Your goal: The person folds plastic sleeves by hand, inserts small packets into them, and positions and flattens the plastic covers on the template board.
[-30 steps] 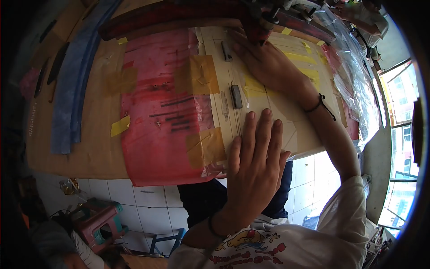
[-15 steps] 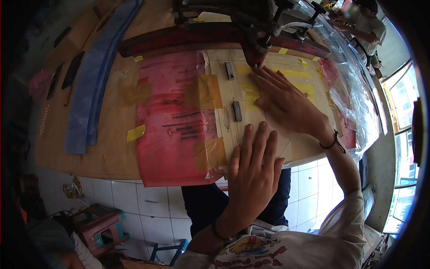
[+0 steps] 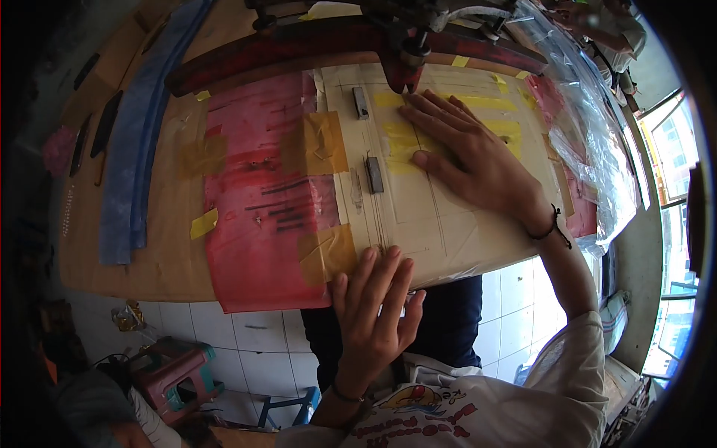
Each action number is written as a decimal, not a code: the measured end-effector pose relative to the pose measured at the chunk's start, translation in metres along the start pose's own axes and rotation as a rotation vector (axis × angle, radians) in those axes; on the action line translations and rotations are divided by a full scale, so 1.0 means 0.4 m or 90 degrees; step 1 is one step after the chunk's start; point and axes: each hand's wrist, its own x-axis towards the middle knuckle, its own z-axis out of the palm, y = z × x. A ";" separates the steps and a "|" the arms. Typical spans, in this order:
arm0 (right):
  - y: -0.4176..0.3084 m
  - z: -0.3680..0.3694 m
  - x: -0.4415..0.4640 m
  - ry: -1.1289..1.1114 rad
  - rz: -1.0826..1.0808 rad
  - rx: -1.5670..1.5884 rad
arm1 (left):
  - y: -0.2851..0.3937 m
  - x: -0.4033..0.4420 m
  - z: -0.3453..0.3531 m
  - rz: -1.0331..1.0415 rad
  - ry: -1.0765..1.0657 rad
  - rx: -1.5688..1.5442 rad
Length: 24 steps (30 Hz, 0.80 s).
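Note:
My right hand (image 3: 474, 153) lies flat with its fingers stretched out over yellow tape strips (image 3: 448, 99) on a pale sheet (image 3: 418, 216). Its fingertips are just below the pointed foot of a dark red metal frame (image 3: 299, 48). Nearer to me, my left hand (image 3: 373, 306) has its fingers spread, the tips at the table's front edge beside a brown tape patch (image 3: 328, 254); whether they touch is unclear. Between the hands and a red sheet (image 3: 246, 254), two small dark bars, a far one (image 3: 361, 103) and a near one (image 3: 374, 175), rest on the pale sheet.
Blue strips (image 3: 123, 194) and a dark-handled tool (image 3: 108, 123) lie on the left. Crumpled clear plastic (image 3: 597, 164) covers the right side. Another person (image 3: 616, 37) is at the far right. On the tiled floor stands a red and green stool (image 3: 175, 377).
My left hand has drawn back toward the table's front edge, away from the near dark bar. My right hand stays in about the same place on the sheet. The whole view has shifted slightly.

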 end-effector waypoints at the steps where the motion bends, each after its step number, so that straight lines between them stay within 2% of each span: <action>1: 0.000 0.000 0.000 0.005 0.000 -0.001 | -0.006 -0.008 0.005 0.010 0.005 0.028; 13: 0.008 0.002 -0.003 0.010 -0.007 0.009 | -0.066 -0.020 0.028 0.137 0.057 0.108; 24: 0.017 -0.001 -0.004 0.012 -0.020 0.023 | -0.053 -0.019 0.042 0.109 0.073 0.082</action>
